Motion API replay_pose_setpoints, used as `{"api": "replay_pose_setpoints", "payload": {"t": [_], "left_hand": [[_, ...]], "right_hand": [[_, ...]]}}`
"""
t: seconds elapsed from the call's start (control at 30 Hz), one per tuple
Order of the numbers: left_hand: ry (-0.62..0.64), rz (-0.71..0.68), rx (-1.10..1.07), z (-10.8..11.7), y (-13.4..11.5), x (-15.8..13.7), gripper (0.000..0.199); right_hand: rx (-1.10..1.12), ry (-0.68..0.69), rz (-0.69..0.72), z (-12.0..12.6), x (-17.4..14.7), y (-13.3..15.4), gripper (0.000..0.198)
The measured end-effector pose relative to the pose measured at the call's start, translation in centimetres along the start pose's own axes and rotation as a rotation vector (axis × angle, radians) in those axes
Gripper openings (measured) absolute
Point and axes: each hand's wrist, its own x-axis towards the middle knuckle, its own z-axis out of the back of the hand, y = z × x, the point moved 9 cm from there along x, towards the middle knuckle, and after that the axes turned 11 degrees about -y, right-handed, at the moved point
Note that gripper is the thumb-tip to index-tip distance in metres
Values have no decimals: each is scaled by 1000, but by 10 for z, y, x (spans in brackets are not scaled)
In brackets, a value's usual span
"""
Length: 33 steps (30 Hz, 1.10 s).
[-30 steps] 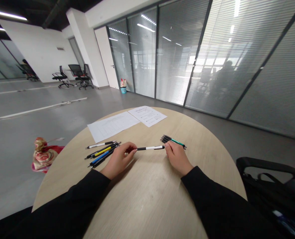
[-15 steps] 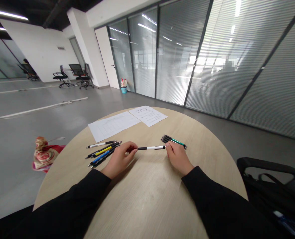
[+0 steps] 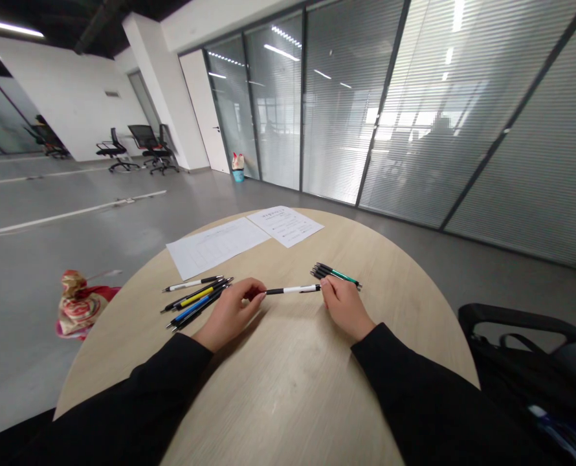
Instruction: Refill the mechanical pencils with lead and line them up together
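Observation:
A white-and-black pen is stretched level between my two hands, above the round wooden table. My left hand pinches its black end between thumb and fingers. At the other end, the clip side, my right hand is closed on the pen's tip. Left of my left hand lies a loose pile with a yellow pen, a blue pen, a white pen and several dark ones. Just behind my right hand rests a small bunch of black pens with a green pen.
Two printed paper sheets lie at the table's far side. A black chair with a bag stands close on the right. On the floor to the left is a red and gold bag. A glass partition with blinds runs behind.
The camera view has shifted slightly, so everything sits a little further left. Both hands keep the same hold on the pen, which looks almost unmoved.

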Motion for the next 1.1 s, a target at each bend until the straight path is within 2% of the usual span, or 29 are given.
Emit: {"api": "replay_pose_setpoints", "payload": {"t": [0.27, 0.4, 0.63, 1.1], "left_hand": [[-3, 21, -5, 1, -1, 0, 16], [-6, 17, 0, 0, -2, 0, 15], [-5, 3, 6, 0, 0, 1, 14], [57, 23, -9, -5, -2, -1, 17]], "right_hand": [[54, -4, 6, 1, 1, 2, 39], [82, 47, 3, -4, -1, 1, 38], [122, 133, 3, -16, -4, -1, 17], [122, 162, -12, -16, -5, 0, 18]]}}
